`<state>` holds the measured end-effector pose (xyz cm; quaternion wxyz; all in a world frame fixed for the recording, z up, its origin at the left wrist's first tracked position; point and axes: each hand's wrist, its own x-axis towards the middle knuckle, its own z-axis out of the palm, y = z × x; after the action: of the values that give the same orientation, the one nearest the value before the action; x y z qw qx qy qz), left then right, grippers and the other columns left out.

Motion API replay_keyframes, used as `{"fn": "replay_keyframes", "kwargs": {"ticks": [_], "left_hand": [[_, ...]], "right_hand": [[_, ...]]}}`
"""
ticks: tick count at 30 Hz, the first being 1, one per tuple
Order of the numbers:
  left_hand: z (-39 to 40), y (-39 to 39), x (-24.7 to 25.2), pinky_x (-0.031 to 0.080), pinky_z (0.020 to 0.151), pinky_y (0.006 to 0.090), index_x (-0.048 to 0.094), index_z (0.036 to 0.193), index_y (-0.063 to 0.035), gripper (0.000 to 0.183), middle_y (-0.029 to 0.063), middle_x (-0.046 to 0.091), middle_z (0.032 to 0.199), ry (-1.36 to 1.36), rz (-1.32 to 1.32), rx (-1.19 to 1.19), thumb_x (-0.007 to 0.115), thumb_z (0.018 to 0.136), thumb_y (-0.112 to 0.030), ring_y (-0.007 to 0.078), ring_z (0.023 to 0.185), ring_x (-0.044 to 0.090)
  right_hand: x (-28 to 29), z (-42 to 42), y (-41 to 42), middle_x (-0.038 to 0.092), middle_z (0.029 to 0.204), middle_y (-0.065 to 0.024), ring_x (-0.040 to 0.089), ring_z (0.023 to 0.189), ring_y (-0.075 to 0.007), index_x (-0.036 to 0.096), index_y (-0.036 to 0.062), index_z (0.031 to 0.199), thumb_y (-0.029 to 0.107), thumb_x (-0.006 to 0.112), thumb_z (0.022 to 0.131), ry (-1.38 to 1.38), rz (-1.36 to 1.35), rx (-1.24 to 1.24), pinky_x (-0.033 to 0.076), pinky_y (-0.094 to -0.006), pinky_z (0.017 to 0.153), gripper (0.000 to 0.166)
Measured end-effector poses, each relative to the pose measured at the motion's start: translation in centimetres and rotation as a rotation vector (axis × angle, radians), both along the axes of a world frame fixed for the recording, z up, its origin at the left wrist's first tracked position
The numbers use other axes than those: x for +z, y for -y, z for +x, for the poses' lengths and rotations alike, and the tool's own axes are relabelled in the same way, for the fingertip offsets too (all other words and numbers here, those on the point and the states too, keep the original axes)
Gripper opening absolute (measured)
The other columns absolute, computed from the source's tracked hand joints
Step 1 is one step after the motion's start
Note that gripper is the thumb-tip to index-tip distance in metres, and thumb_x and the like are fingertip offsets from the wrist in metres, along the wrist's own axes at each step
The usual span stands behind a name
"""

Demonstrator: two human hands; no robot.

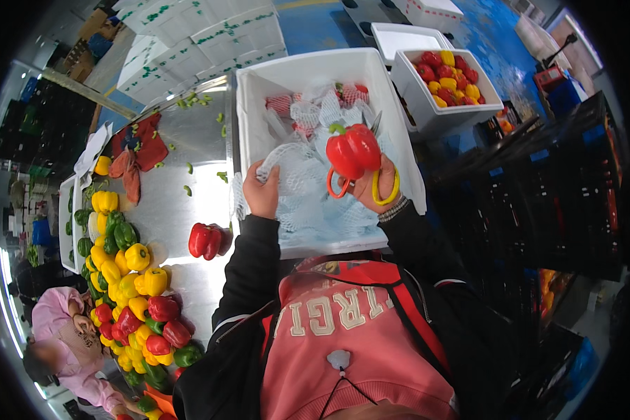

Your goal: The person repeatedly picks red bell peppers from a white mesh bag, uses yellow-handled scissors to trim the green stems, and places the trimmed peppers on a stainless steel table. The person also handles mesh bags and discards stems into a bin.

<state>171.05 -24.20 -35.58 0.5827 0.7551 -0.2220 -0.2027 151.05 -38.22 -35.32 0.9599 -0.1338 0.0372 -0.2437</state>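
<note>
In my right hand (370,184) is a red bell pepper (353,151) with a green stem, together with scissors (386,189) that have one orange and one yellow handle loop. The blades are mostly hidden behind the pepper. My left hand (262,191) pinches a white foam net sleeve (289,157). Both hands are over a white foam box (244,131), which holds loose foam nets and, at its far end, red peppers in net sleeves (279,104). Another red bell pepper (206,241) lies on the metal table (189,142), left of my left arm.
Yellow, green and red peppers (137,257) are piled at the table's left, near a co-worker (65,336) in pink. A red cloth (149,144) and stem scraps lie farther back. Another foam box (425,113) of peppers stands back right; dark crates (525,194) are at right.
</note>
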Motion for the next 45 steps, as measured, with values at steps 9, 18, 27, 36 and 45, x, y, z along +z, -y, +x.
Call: {"fn": "replay_keyframes", "kwargs": {"ticks": [9,18,27,36,45], "left_hand": [[-7.0,2.2,-1.1,0.033,0.106,0.0430,0.028,0.141,-0.0022,0.101,0.0171,0.037,0.139,-0.411,-0.188,-0.706,0.087,0.061,-0.021,0.0280,0.131,0.036],[-7.9,2.9,1.3,0.044,0.095,0.0335,0.038,0.128,-0.0005,0.087,0.0123,0.049,0.122,0.014,-0.274,-0.270,0.088,0.057,-0.014,0.0213,0.112,0.051],[-7.2,0.9,2.5,0.048,0.085,0.0396,0.039,0.129,-0.0017,0.083,0.0188,0.049,0.116,0.638,0.056,-0.089,0.082,0.058,-0.008,0.0372,0.105,0.052],[-7.3,-1.6,1.5,0.048,0.089,0.0394,0.035,0.134,-0.0047,0.082,0.0174,0.043,0.128,0.369,-0.013,-0.088,0.080,0.066,-0.010,0.0335,0.114,0.051],[-5.5,-3.9,0.3,0.052,0.085,0.0449,0.029,0.137,-0.0062,0.067,0.0127,0.044,0.130,-1.056,-0.493,-0.275,0.069,0.085,-0.019,0.0258,0.118,0.049]], "right_hand": [[-1.3,-3.0,0.9,0.045,0.125,-0.0079,0.045,0.119,-0.0214,0.031,0.0090,0.135,0.022,0.083,0.067,-0.428,-0.629,-0.314,0.042,-0.0329,0.098,0.087],[1.5,-5.2,2.1,0.059,0.109,-0.0116,0.059,0.091,-0.0228,0.046,0.0067,0.133,0.039,0.085,0.058,-0.849,-1.633,-0.240,0.048,-0.0299,0.077,0.090],[2.8,-4.4,-1.5,0.059,0.089,-0.0061,0.052,0.064,-0.0199,0.051,0.0143,0.131,0.038,0.083,0.060,-1.001,-1.704,0.026,0.044,-0.0300,0.057,0.081],[1.4,-3.3,-3.0,0.056,0.065,-0.0102,0.056,0.055,-0.0281,0.058,0.0097,0.115,0.027,0.073,0.078,-0.969,-1.838,-0.128,0.043,-0.0332,0.051,0.043],[-0.7,-3.8,-5.2,0.049,0.063,-0.0081,0.044,0.054,-0.0128,0.061,0.0025,0.111,0.015,0.067,0.084,-0.989,-1.729,-0.003,0.040,-0.0262,0.053,0.030]]}}
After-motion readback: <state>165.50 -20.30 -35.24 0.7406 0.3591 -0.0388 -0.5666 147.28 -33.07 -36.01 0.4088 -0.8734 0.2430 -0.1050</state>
